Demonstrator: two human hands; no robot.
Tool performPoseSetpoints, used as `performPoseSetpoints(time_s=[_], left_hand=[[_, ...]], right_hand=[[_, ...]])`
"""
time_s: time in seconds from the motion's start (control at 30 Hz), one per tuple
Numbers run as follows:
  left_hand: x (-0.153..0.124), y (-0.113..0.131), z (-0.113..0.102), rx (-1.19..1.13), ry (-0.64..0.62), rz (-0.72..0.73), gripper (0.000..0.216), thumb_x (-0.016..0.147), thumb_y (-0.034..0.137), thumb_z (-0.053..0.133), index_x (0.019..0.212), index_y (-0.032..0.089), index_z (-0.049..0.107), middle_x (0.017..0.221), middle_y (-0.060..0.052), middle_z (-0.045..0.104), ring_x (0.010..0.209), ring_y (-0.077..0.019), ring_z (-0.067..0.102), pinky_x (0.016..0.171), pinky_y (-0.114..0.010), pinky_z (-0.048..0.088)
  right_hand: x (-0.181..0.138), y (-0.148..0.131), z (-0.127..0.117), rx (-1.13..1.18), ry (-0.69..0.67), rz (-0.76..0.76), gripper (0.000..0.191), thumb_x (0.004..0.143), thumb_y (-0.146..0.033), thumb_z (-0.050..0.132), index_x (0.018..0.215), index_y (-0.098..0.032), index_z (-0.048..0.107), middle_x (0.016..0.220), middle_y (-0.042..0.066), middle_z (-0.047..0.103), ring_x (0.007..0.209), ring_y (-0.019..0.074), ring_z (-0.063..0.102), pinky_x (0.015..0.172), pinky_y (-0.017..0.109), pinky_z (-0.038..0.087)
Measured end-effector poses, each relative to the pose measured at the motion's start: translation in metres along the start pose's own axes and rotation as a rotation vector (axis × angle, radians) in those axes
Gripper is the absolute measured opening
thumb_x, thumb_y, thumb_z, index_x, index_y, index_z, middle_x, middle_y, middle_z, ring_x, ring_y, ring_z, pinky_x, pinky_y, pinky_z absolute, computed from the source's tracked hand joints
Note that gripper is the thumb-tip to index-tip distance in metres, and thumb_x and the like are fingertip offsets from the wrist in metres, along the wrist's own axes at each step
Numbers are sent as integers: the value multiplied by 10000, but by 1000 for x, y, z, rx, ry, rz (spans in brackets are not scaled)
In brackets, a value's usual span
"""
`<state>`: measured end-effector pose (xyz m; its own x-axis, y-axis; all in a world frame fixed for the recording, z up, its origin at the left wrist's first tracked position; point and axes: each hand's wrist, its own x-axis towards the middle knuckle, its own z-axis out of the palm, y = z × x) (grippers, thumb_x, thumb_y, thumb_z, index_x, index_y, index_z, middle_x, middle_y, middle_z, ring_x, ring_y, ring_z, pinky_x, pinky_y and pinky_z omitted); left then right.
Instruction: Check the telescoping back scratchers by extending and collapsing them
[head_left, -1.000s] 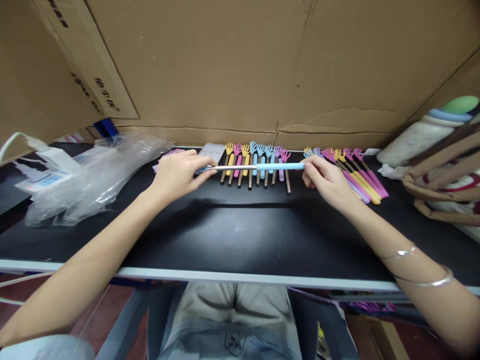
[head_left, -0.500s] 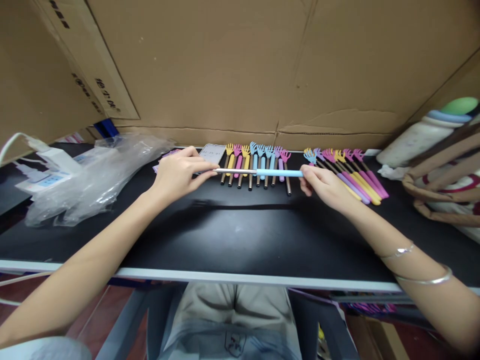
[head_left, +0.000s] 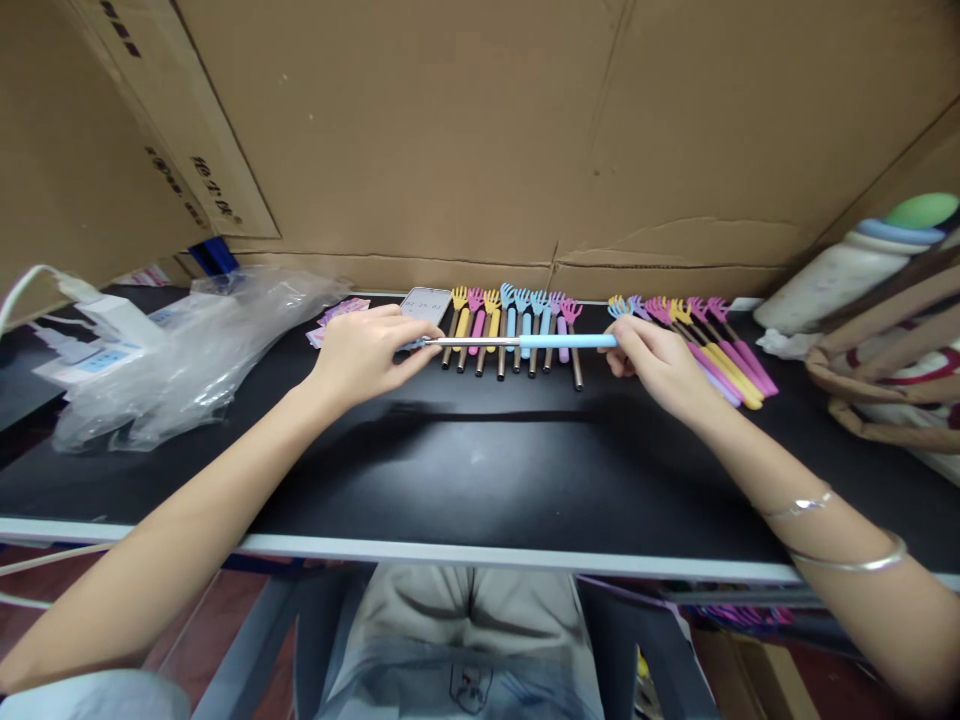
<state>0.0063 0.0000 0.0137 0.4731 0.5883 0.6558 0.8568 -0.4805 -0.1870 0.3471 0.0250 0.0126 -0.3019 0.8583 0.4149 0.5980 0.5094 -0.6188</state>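
Note:
A back scratcher [head_left: 566,341] with a light blue handle and a metal rod is held level above the black table. My left hand [head_left: 371,350] pinches its head end, and the blue claw is mostly covered by the fingers. My right hand [head_left: 649,360] grips the far end of the blue handle. Behind the rod lies a row of claw heads on short rods [head_left: 501,365] with loose coloured handles [head_left: 477,330] between them. Beyond my right hand rest several back scratchers with long handles [head_left: 739,368] in pink, yellow and purple, partly hidden by that hand.
Clear plastic bags [head_left: 187,360] and a white power strip [head_left: 97,350] lie at the left. A phone [head_left: 425,305] rests by the cardboard wall [head_left: 420,130]. At the right are a white bottle [head_left: 832,275] and a brown-handled bag [head_left: 885,350]. The table's pale edge [head_left: 450,552] runs along the front.
Both hands have shifted slightly right with the back scratcher. A bit of the blue claw now shows at my left fingers. The things on the table have stayed in place.

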Motion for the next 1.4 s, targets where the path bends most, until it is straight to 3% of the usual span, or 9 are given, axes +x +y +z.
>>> performPoseSetpoints(time_s=[0.17,0.33,0.57,0.77,1.1,1.27,1.4], left_hand=[[1,-5,-1,11,-18,-26,255,892,375,507,910,258,732,739,-6,714,719,-167,634,513,-260,310],[0,-11,2,26,-86,-51,240,907,386,518,961,268,720,800,-18,715,754,-182,622,513,-260,307],[-2,-13,6,-40,-48,-49,299,945,407,471,981,279,739,820,-21,725,780,-181,620,530,-267,341],[-1,-13,3,-60,-10,-22,323,958,413,456,1012,282,747,835,-22,742,788,-186,614,551,-279,367],[-1,-5,2,-64,26,31,333,965,396,443,1008,268,747,776,-30,726,715,-182,575,565,-279,375],[0,-1,0,-26,20,49,286,949,377,480,987,261,738,784,-26,725,747,-185,601,553,-282,361],[1,-2,-1,0,-5,-2,273,949,377,473,971,254,715,824,-21,727,758,-186,606,542,-286,349]], right_hand=[[-2,-4,-2,-43,1,-76,275,952,-476,421,841,-233,487,644,-8,551,604,151,519,604,280,390],[-6,-14,1,-232,-39,-101,190,934,-417,436,882,-237,468,666,2,581,590,164,516,584,292,349],[-6,-15,1,-257,-9,-87,210,933,-413,416,823,-236,449,648,8,574,565,160,500,568,290,331],[-7,-12,0,-415,32,-85,225,903,-424,464,787,-236,506,555,-16,507,467,144,419,533,287,274],[-11,-15,4,-365,47,-113,447,968,-494,256,642,-234,418,526,16,448,504,169,437,559,315,275],[-10,-19,0,-370,65,-101,408,961,-460,302,638,-232,406,525,13,438,497,169,422,559,318,260],[-8,-22,-4,-368,86,-105,288,942,-440,372,776,-236,490,576,4,495,513,162,445,560,301,280]])
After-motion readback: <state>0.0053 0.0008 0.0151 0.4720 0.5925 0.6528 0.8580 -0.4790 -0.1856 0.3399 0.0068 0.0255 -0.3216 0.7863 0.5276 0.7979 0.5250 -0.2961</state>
